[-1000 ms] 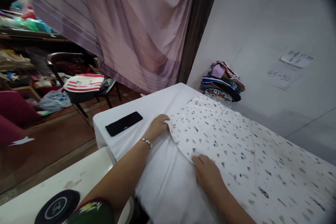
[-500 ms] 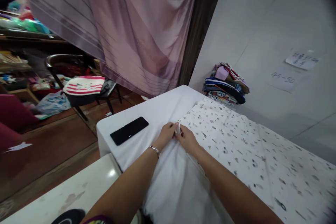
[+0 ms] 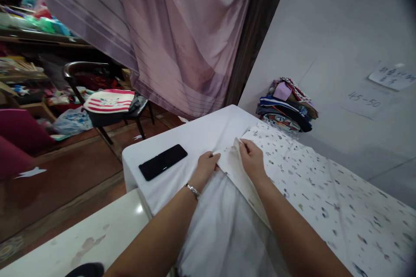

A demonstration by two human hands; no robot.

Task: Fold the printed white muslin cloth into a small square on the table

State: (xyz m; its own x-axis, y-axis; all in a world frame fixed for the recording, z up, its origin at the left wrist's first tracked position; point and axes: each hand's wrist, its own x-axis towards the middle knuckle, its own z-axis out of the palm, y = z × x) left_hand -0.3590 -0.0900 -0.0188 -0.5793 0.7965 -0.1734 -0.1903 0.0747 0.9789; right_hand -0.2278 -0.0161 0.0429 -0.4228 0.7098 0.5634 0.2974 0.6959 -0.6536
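A white cloth with small grey and brown prints (image 3: 302, 181) is spread over the right part of the table, which a plain white tablecloth (image 3: 224, 123) covers. My left hand (image 3: 207, 168), a bracelet (image 3: 193, 190) at its wrist, pinches the corner of the printed cloth. Higher and to the right, my right hand (image 3: 252, 159) grips the same cloth's edge, lifted so its plain beige underside shows. Between the two hands the edge runs taut. A black smartphone (image 3: 163, 162) lies flat on the tablecloth, left of my left hand.
Folded clothes (image 3: 287, 106) are piled against the white wall (image 3: 338, 43) at the back right. A pink curtain (image 3: 191, 39) hangs behind the table. A chair (image 3: 105, 114) with a striped cloth stands at left. A white surface (image 3: 97, 233) with brownish stains adjoins the front.
My right hand has moved right and up from beside my left hand, pulling the printed cloth's edge up and apart. My left hand stays near its place. The view has shifted slightly left.
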